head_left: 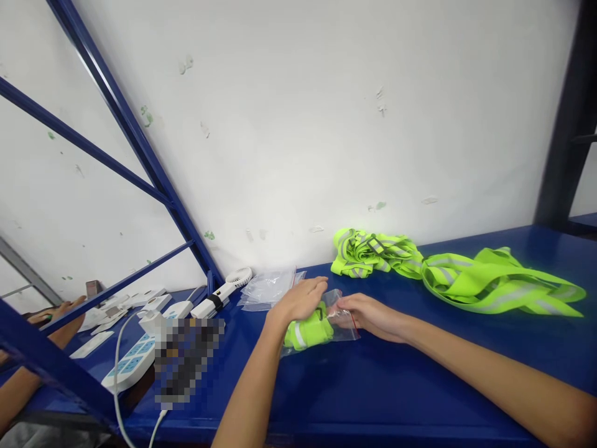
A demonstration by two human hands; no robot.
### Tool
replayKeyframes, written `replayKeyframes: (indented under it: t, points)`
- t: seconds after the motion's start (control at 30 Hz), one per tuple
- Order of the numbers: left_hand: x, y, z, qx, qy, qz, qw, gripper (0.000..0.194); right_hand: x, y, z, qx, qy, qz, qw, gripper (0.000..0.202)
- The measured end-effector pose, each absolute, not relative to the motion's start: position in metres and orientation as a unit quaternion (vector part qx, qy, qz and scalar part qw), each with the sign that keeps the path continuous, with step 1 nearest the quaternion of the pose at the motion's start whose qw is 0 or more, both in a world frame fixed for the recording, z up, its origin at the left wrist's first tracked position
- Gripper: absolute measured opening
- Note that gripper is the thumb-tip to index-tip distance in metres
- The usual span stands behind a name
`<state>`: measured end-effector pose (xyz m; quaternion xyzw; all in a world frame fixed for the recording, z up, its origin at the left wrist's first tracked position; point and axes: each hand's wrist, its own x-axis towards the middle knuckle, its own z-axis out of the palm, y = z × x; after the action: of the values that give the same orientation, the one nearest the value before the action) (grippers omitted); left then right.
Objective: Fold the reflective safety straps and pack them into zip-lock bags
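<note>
A folded neon-yellow strap bundle (308, 331) with a grey reflective stripe lies inside a clear plastic bag (346, 330) on the blue table (373, 392). My left hand (302, 300) rests over the top of the bundle, its fingers stretched out. At the bag's red-edged right end, my right hand (373, 316) pinches the plastic between thumb and fingers. Beyond my hands lies a stack of flat clear bags (268, 287). More neon straps are heaped in a bunched pile (373, 252) near the wall and in a looser pile (499, 283) to the right.
Left of my hands are a small white fan (239, 277), a power strip (133, 361) with cables, and a pixelated object (189, 361). A blue metal frame (153, 168) slants upward at the left. Behind it another person's hand (60, 314) is over the table.
</note>
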<state>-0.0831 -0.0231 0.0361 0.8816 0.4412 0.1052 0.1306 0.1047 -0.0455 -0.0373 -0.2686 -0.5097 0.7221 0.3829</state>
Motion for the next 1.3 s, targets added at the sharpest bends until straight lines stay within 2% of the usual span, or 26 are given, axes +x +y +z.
replayKeyframes:
  t: [0.13,0.2,0.33,0.43,0.53,0.8,1.0,1.3]
  points:
    - [-0.072,0.006,0.012,0.871,0.461,0.104,0.132,0.04,0.098,-0.043,-0.04,-0.339,-0.481,0.691,0.42,0.022]
    - [-0.068,0.012,-0.003,0.861,0.472,0.127,0.139,0.041,0.094,-0.042,-0.042,-0.368,-0.482,0.659,0.445,0.019]
    - [-0.068,0.011,-0.019,0.844,0.486,0.17,0.15,0.038,0.09,-0.041,-0.044,-0.428,-0.491,0.602,0.463,0.024]
    - [-0.07,0.009,-0.019,0.832,0.483,0.217,0.165,0.035,0.094,-0.04,-0.045,-0.477,-0.511,0.545,0.463,0.008]
    - [-0.07,0.008,-0.019,0.831,0.471,0.245,0.165,0.033,0.1,-0.037,-0.044,-0.502,-0.542,0.514,0.436,0.016]
    - [-0.065,-0.003,-0.013,0.829,0.455,0.313,0.088,0.023,0.105,-0.035,-0.033,-0.499,-0.541,0.568,0.368,0.019]
    - [-0.061,-0.014,-0.004,0.829,0.455,0.318,0.067,0.026,0.107,-0.033,-0.035,-0.463,-0.519,0.587,0.415,0.026]
    - [-0.06,-0.018,-0.005,0.822,0.46,0.331,0.062,0.025,0.109,-0.032,-0.04,-0.439,-0.53,0.583,0.432,0.029]
